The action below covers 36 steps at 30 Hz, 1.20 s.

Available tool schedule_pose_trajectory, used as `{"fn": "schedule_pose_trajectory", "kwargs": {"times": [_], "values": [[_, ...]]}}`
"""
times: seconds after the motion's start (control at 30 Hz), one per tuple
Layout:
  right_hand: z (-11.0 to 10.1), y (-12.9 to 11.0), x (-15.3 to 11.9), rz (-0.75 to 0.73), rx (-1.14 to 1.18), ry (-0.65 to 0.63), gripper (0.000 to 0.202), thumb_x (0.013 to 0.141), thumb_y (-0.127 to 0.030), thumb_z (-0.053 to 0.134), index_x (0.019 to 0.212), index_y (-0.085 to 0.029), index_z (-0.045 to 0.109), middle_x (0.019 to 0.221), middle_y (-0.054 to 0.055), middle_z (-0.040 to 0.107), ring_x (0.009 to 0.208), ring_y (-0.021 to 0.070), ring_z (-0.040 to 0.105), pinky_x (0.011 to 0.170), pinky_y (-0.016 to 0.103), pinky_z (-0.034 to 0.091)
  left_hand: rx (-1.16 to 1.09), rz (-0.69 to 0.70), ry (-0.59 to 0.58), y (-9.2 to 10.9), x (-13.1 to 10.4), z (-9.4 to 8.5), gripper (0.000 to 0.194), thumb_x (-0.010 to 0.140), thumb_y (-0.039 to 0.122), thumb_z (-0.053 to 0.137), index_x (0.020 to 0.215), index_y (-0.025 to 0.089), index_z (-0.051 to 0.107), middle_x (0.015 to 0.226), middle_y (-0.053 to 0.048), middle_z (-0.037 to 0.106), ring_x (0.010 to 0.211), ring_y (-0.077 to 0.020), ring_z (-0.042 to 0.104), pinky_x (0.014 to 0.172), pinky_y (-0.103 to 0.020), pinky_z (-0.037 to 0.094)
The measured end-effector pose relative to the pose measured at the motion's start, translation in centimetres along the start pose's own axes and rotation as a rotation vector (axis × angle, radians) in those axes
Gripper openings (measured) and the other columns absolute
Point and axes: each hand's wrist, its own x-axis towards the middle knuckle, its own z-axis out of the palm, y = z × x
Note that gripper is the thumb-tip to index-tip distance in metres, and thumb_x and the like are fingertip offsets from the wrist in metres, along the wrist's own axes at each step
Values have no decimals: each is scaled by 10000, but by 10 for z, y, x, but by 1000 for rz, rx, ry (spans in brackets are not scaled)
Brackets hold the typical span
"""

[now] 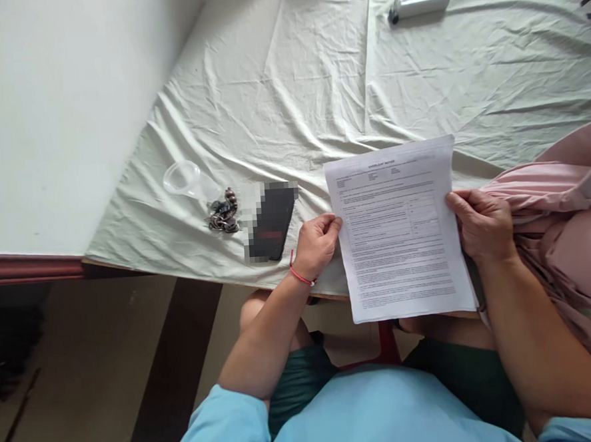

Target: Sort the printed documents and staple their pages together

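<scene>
Printed sheets of paper (397, 241) are held up by both side edges over the table's near edge, the top page facing me. My left hand (318, 245), with a red string bracelet (301, 276) at its wrist, pinches the left edge between thumb and fingers. On the opposite edge my right hand (483, 226) grips with its thumb in front; its other fingertips are hidden behind the paper. Just left of my left hand lies a black phone (274, 222), partly blurred out. Further left is a bunch of keys (224, 215).
A clear plastic cup (187, 181) lies on its side beside the keys. Pink fabric (566, 218) is heaped at the right. A silver-white box-shaped object (421, 2) rests at the back on the pale green tablecloth (288, 101). A white wall (59, 115) borders the left.
</scene>
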Motion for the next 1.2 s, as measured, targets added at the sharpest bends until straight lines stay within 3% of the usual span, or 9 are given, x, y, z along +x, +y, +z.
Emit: {"fn": "schedule_pose_trajectory", "kwargs": {"times": [0.87,1.2], "values": [[0,0,0,-17,-14,8,234,748,-440,878,817,-225,817,726,-28,734,597,108,592,572,229,493,20,-24,1,-2,1,2,319,865,493,687,854,181,752,660,-22,657,645,-155,568,573,-263,445],[0,0,0,-14,12,6,222,746,-423,889,818,-224,822,733,-27,740,612,103,601,583,220,499,-18,2,0,-4,0,2,267,873,437,692,831,181,755,606,-4,607,634,-148,559,561,-252,435]]}}
